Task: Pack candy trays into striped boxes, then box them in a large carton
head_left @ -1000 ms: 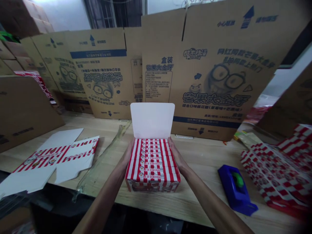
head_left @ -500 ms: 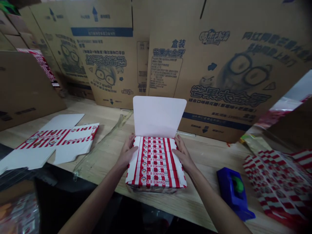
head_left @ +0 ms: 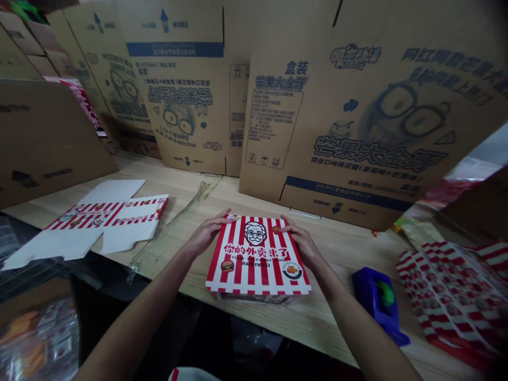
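Note:
A red-and-white striped box [head_left: 257, 254] lies at the table's front edge with its lid down flat. The lid carries a bearded cartoon face and red lettering. At the far left corner, my left hand [head_left: 206, 234] grips the box, thumb over the lid and fingers along the edge. My right hand [head_left: 302, 241] holds the far right corner in much the same way. The small packs inside are hidden under the lid.
Flat striped carton blanks [head_left: 115, 219] lie stacked on the left. To the right are a blue tape dispenser [head_left: 377, 304] and a pile of filled striped boxes [head_left: 452, 301]. Large brown cartons [head_left: 357, 121] wall off the back. A bin of wrapped packs [head_left: 39, 338] sits low left.
The white upright flap has come down over the rows of small packs, so the box now shows its printed lid. Both hands have shifted to the far corners.

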Tool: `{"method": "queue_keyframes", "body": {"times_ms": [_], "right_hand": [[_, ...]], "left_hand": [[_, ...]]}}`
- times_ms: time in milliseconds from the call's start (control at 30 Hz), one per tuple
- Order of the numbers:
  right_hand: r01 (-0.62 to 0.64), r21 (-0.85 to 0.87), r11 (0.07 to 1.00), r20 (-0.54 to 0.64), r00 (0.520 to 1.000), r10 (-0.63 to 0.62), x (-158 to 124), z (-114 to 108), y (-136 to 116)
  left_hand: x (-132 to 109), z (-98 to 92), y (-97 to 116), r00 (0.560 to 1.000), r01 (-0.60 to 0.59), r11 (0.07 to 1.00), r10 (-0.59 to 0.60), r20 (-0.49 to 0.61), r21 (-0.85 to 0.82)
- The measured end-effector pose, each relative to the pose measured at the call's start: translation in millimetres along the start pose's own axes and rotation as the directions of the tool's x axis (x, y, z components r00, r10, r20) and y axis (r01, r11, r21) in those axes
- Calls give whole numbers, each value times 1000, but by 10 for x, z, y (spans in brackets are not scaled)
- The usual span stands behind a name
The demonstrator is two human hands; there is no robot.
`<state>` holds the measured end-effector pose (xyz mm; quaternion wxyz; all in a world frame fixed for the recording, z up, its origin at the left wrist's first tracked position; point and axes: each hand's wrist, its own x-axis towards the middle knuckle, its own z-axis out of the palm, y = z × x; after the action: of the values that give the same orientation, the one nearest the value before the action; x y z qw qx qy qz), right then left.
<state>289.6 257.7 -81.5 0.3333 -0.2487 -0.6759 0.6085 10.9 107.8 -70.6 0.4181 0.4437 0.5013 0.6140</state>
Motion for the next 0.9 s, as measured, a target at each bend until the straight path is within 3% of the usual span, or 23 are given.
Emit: {"method": "queue_keyframes", "body": {"times_ms": [67, 133, 233, 300, 400, 500, 667, 800, 900], "right_hand": [[38, -89, 995, 44, 998, -34, -23, -56, -26], [82, -220, 972, 89, 994, -63, -70, -93, -71], [175, -538, 825, 123, 984, -129, -215, -61, -183], [260, -705, 660, 210, 965, -156, -355, 31, -280], [386, -784, 486, 407, 911, -66, -574, 239, -420], [448, -794, 411, 484, 875, -19, -720, 428, -508], [492, -766, 414, 539, 842, -5, -741, 480, -551], [513, -753, 413, 564, 826, 3, -711, 434, -532], [501, -780, 374, 543, 839, 9, -725, 466, -491]], "left_hand": [[-43, -69, 101, 994, -37, 987, 21, 103, 158], [-112, -62, 211, 989, -79, 895, 15, 146, 438], [-286, 122, 305, 983, -163, 544, 19, 182, 823], [-444, 311, 303, 956, -280, 345, 21, 291, 896], [-675, 555, 268, 893, -444, 199, 16, 450, 873], [-799, 664, 266, 855, -514, 131, 4, 518, 848], [-781, 638, 289, 829, -556, 124, 2, 560, 822], [-753, 610, 260, 830, -554, 151, 23, 557, 819], [-772, 655, 222, 844, -535, 133, 39, 535, 834]]}}
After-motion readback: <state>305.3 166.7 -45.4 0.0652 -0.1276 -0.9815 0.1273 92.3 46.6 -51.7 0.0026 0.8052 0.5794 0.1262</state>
